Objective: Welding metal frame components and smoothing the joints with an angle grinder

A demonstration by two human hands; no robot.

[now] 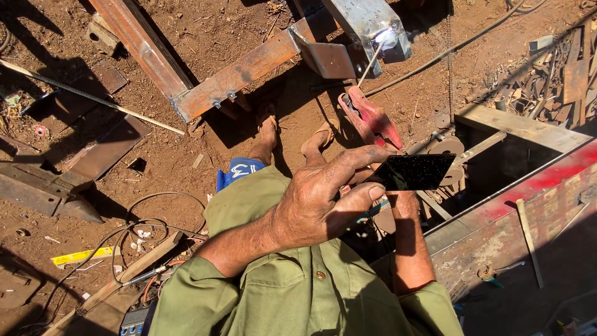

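the dark glass plate (415, 172) in the left hand (317, 202) is glossy and flecked with spatter. the steel beams (236, 76) are rusty and rough, bare shiny metal at the weld (373, 25). the red electrode holder (372, 118) looks like worn plastic. the olive shirt (298, 292) is matt cloth. the ground (186, 155) is dry, gritty dirt.

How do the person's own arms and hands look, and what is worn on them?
Both hands are bare, with no gloves, rings or watch visible. The left hand looks weathered and dusty, with prominent knuckles. The right hand is mostly hidden. Olive-green shirt sleeves, rolled up, leave both forearms bare; the shirt has a button.
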